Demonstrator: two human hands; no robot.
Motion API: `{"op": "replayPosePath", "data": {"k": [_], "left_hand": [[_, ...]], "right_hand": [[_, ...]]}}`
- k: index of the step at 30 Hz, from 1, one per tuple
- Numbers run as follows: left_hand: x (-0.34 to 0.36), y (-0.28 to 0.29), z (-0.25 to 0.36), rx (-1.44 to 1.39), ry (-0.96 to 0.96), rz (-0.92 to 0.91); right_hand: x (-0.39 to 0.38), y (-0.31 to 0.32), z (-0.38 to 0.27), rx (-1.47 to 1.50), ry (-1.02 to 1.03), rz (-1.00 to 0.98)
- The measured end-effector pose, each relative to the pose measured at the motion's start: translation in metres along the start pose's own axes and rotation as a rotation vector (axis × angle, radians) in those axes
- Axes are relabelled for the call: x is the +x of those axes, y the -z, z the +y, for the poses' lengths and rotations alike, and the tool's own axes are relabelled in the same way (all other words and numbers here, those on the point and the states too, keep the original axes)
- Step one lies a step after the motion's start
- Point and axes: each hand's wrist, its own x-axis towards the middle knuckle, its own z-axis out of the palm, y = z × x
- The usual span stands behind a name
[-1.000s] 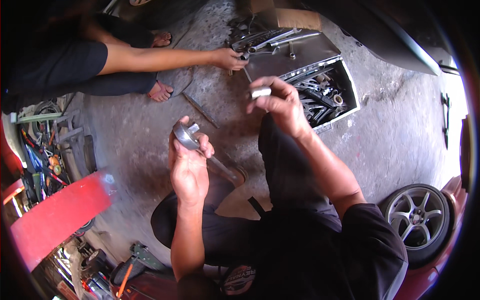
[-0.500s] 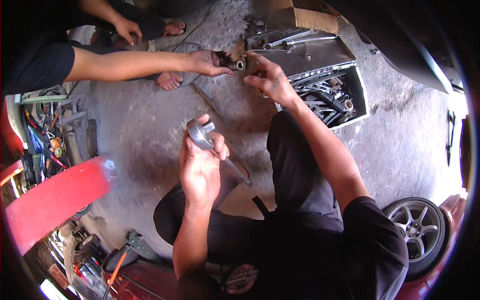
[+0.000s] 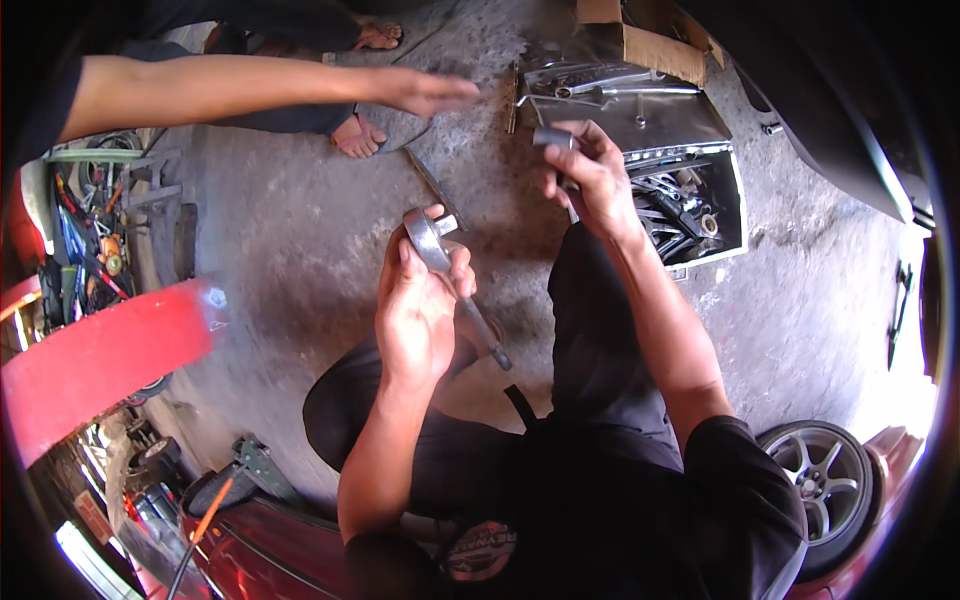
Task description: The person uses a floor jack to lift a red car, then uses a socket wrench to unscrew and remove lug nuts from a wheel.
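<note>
Fingers (image 3: 415, 275) of my left hand (image 3: 415, 310) clench a ratchet (image 3: 432, 240); its round head sticks out above them, the handle runs down past my palm, and its middle is hidden by my grip. My right hand (image 3: 595, 180) pinches a dark socket (image 3: 553, 137), mostly covered by fingertips. Beyond it sits an open toolbox (image 3: 690, 205), its contents a dim tangle. Another person's hand (image 3: 425, 93) reaches in flat from the left, the arm cut off by the rim.
</note>
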Motion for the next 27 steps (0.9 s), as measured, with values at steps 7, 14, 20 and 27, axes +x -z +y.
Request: {"op": "replayPosePath", "data": {"k": [7,14,20,27], "left_hand": [[0.0,-0.005,-0.011,0.086,0.034,-0.029],[-0.005,-0.014,-0.023,0.221,0.022,-0.02],[-0.012,-0.015,-0.023,0.239,0.047,-0.094],[-0.016,-0.021,-0.018,0.301,0.146,-0.214]], "right_hand": [[-0.048,-0.024,-0.038,-0.726,0.286,-0.332],[-0.057,-0.037,-0.078,-1.164,0.386,-0.462],[-0.042,-0.021,-0.081,-0.937,0.194,-0.764],[-0.045,-0.022,-0.102,-0.765,-0.244,-0.805]]}}
